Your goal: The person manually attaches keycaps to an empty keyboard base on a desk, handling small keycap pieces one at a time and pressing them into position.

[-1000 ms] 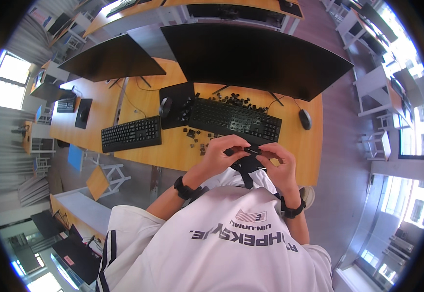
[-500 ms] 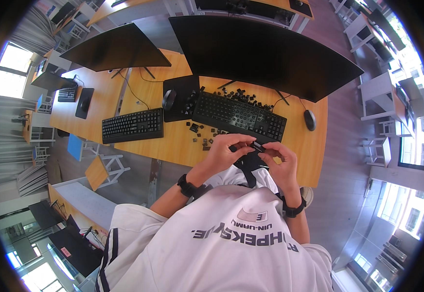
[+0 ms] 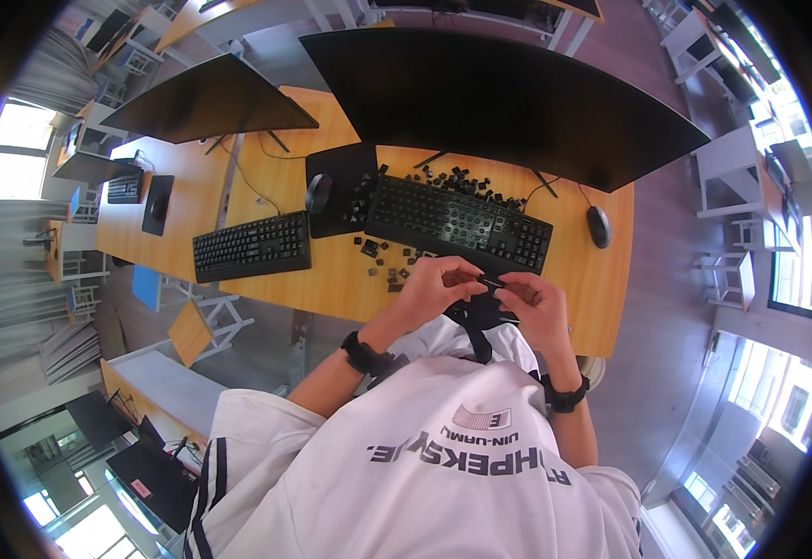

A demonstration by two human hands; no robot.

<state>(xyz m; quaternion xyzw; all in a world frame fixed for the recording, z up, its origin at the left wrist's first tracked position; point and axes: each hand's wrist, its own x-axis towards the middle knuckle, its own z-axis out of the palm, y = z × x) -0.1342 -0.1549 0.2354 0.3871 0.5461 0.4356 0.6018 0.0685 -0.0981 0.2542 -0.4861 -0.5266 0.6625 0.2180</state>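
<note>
Head view shows your left hand (image 3: 432, 287) and right hand (image 3: 538, 307) holding a small black piece (image 3: 490, 280) in near-closed pinches, apparently adjusting it, so the next move needs steadiness.

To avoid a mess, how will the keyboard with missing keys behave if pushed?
The keyboard looks rigid, likely sliding as one slab. Its low, broad shape makes tipping unlikely. Pushed toward the bigger monitor, it would probably scatter the loose keycaps behind it.
</note>
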